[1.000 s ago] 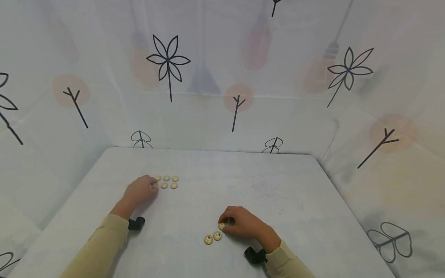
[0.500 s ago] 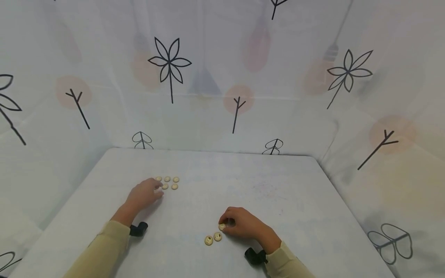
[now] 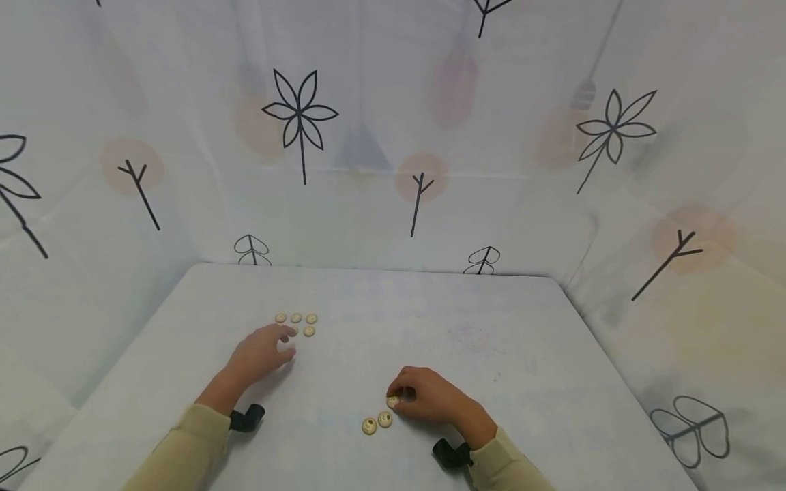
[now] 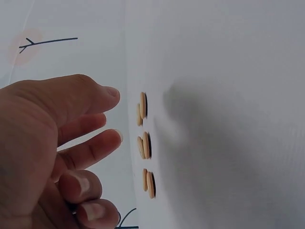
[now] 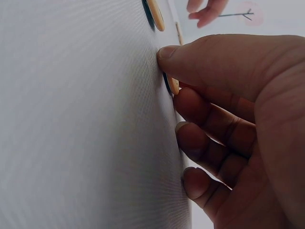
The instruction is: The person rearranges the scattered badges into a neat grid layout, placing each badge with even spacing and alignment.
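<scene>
Several small round wooden discs, one of them a pale disc [image 3: 312,318], lie in two short rows at the left of the table. My left hand [image 3: 260,351] hovers on the near side of these rows, thumb and fingers apart and holding nothing; it hides part of the near row. In the left wrist view the fingertips are clear of the paired discs [image 4: 146,145]. My right hand [image 3: 430,395] pinches another wooden disc [image 3: 392,403] between thumb and forefinger at the tabletop. Two marked discs, the closer one [image 3: 385,419] and a second one [image 3: 369,426], lie beside it.
The white table [image 3: 522,354] has faint pinkish marks [image 3: 469,337] right of centre. A white cloth [image 3: 368,204] with printed flowers and twigs hangs behind and on both sides. Black wrist mounts [image 3: 451,454] sit under both forearms.
My left hand has drawn back from the near row's left disc, shifting right and towards me with its fingers spreading. The right hand keeps its pinch in place.
</scene>
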A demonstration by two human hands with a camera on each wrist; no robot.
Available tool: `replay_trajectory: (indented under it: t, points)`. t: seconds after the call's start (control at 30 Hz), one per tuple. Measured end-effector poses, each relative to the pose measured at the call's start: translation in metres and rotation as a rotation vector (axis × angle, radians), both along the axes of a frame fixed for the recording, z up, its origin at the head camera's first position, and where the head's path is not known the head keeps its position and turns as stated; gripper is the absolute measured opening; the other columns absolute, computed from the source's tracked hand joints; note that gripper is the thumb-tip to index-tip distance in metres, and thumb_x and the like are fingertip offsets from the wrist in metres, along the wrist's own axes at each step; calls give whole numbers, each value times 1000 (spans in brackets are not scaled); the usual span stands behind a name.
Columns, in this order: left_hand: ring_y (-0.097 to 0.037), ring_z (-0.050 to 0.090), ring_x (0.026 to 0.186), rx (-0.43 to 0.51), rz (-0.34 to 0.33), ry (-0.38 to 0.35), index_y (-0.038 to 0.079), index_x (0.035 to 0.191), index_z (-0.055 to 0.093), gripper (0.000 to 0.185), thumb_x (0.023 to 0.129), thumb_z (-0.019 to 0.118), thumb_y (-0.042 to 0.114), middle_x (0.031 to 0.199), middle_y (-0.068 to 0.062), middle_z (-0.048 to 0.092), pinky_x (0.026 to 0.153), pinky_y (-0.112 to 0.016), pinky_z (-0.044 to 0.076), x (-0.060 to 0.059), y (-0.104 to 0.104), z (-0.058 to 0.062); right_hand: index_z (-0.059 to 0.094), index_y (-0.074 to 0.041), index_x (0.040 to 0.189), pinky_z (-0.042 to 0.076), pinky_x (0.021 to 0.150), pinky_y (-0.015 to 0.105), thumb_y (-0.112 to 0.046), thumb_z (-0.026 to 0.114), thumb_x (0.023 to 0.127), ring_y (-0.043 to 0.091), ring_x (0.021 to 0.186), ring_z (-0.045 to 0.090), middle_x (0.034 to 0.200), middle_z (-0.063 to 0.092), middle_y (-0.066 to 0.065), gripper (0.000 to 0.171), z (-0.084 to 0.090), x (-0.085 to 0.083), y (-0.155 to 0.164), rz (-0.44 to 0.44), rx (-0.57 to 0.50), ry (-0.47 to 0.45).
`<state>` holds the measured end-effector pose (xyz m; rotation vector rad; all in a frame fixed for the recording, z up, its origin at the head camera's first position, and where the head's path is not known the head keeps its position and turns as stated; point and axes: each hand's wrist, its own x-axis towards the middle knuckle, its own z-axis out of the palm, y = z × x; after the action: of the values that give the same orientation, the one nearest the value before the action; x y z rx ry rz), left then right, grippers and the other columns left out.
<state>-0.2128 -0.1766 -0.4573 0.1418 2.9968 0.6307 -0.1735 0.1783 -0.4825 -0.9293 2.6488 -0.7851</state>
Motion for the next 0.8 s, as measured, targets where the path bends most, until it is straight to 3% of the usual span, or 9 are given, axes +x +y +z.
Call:
replay_trajectory:
  t: [0.2,0.5,0.8]
  points:
    - [-23,62,102,-14,-24,1,19,123,63,38,87,69,28,111,-1,68,84,-45,51,5,8,0,70,-30,104,47,79,22,-30,69,88,-2,86,52,97,60,-20,17,1,0,0,3,2,-22]
    - [-18,63,97,-36,-86,25,20,118,65,34,85,70,28,106,3,68,81,-42,52,16,22,4,71,-28,103,47,76,20,-27,70,87,-2,83,52,95,61,-18,16,2,0,0,27,-24,14]
    - [-14,61,92,-28,-99,-12,23,116,66,33,84,71,29,103,6,67,82,-39,52,26,34,1,70,-29,104,47,78,20,-28,70,87,-3,84,52,96,60,-19,17,1,0,0,21,-13,7]
